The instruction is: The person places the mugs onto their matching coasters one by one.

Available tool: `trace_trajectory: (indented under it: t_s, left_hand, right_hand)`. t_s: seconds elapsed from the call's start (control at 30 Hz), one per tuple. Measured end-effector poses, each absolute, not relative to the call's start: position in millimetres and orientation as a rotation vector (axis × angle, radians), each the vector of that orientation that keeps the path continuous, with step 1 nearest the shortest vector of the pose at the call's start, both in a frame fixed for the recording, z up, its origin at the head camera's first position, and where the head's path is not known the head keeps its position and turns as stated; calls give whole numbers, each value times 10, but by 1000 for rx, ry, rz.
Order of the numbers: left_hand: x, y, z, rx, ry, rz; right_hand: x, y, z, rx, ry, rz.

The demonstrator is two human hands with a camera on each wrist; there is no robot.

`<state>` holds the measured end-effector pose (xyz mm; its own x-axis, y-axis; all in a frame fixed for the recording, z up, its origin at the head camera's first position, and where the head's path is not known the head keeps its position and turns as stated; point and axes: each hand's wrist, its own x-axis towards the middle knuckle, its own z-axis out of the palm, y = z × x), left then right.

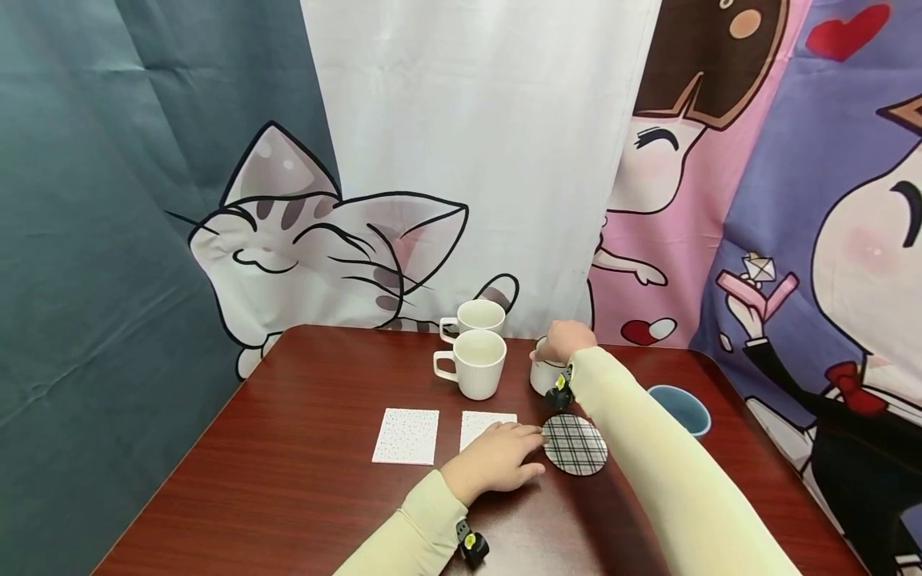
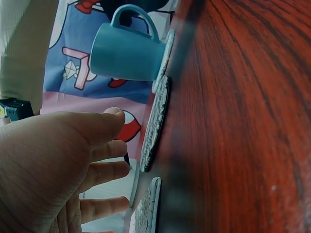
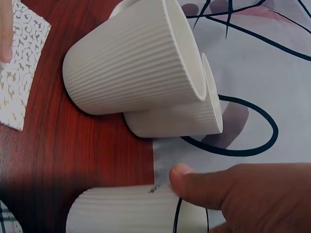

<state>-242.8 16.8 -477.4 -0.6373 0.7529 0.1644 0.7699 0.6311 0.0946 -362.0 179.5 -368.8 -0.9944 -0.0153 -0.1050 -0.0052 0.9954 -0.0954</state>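
Note:
My right hand (image 1: 569, 342) grips a white ribbed cup with a dark rim (image 1: 542, 376) by its upper edge. In the right wrist view the thumb presses at the rim of that cup (image 3: 121, 211); its handle cannot be seen. My left hand (image 1: 497, 458), fingers extended, hovers low above the table and partly covers a square patterned coaster (image 1: 479, 424). Its fingertips reach to the left edge of a round plaid coaster (image 1: 575, 445); whether they touch it, I cannot tell. In the left wrist view this round coaster (image 2: 156, 126) lies beyond the fingers.
Left of the held cup, two white ribbed mugs stand one behind the other, the front mug (image 1: 481, 370) and the rear mug (image 1: 484, 314). Another square coaster (image 1: 406, 436) lies at left. A blue mug (image 2: 126, 52) stands on a coaster at right. A printed curtain (image 1: 468, 120) hangs behind the table.

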Motion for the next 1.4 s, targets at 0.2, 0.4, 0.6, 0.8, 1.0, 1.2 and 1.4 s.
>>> trace_trajectory:
  t_s: [0.2,0.4,0.6,0.8,1.0,1.2,1.4]
  left_hand:
    - [-2416,160,-4776,-1284,-2746,-239]
    - [-2414,159,-4765,-1289,-2754,-253]
    - [-2423,166,-4754,-1286,-2750,-255]
    - [-2437,137,-4767,-1284,-2737,-265]
    - [-2429,112,-4773,-1310,-2729,-283]
    - [-2441,119,-4804,-1314,-2711,-269]
    - [-2442,146,-4841,-1357,-2680,-244]
  right_hand:
    - [-3577,1732,-3679,60,3042,-164]
    - [-3586,1745,-3711,78,3035,-170]
    - [-3516,1901,-3834,252,3026,-323]
    - [-3294,2020,-3901,333,3063,-691]
    - [-3059,2046,-4003,359,3042,-869]
    - [-3006,2092,-4307,336,2844,-1203]
    - [-3016,2120,-4555,395,2532,-1630]
